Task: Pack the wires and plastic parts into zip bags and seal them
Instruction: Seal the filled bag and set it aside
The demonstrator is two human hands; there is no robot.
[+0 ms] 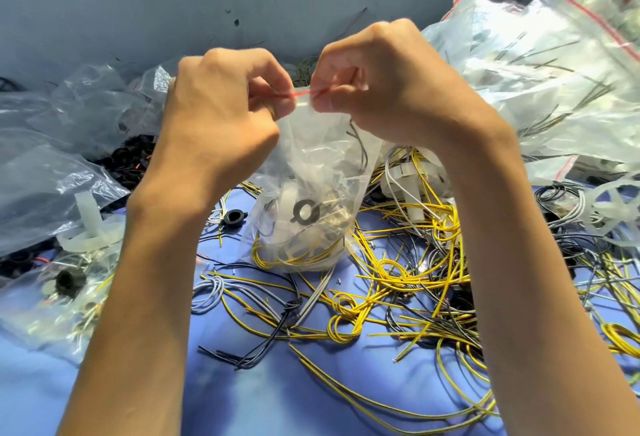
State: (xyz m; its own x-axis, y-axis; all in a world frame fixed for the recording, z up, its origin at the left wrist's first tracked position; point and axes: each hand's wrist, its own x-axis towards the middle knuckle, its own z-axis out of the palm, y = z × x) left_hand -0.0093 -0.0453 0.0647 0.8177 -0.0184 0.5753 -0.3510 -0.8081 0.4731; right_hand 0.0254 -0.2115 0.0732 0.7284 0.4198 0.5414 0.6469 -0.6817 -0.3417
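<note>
Pinching hands (pixel 225 113) (pixel 391 89) hiding zip bag (pixel 311 165) seal ends

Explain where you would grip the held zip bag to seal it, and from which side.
Grip the zip bag by its red zip strip at the top edge, pinching from above at each end, as the left hand and right hand do. The yellow wires and black ring weigh the bottom, so it hangs upright with the strip stretched level.

Grey-blue wall (pixel 138 2) up behind, flecked with dark marks (pixel 236 22); below, a blue work surface (pixel 277 401) catching bright light in patches.
</note>
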